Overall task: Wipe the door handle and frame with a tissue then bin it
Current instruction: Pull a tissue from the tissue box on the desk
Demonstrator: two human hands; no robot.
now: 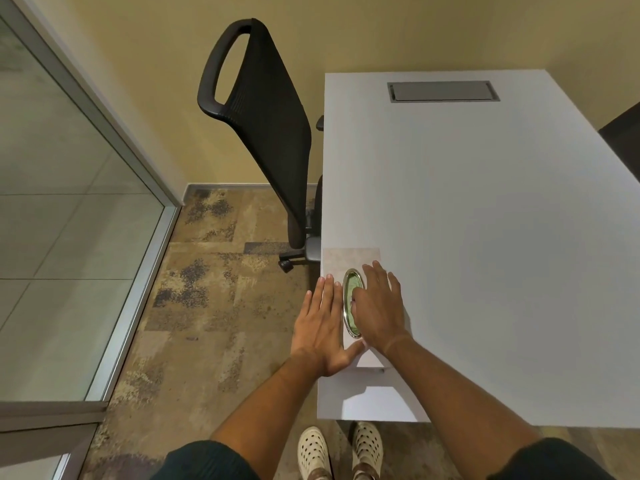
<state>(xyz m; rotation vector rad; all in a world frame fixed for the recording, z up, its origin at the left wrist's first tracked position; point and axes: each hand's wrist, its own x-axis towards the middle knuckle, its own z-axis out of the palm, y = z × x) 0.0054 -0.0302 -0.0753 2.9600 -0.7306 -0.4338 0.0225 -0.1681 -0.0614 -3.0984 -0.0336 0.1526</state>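
A pale tissue box (349, 259) with a shiny oval metal-rimmed opening (350, 289) lies on the near left corner of the white table (485, 237). Green-tinted tissue shows inside the opening. My left hand (320, 327) lies flat on the box's left side, fingers apart, thumb along the box's near end. My right hand (379, 306) rests over the box's right side, its thumb dipping into the opening at the tissue. Whether it pinches the tissue I cannot tell. The glass door with its metal frame (145, 258) stands at the left; no handle or bin is in view.
A black mesh office chair (266, 133) stands left of the table, pushed against its edge. A grey cable hatch (443, 91) sits at the table's far side. Mottled brown carpet (214, 306) runs between the door and the table. My feet in white clogs (341, 452) stand below.
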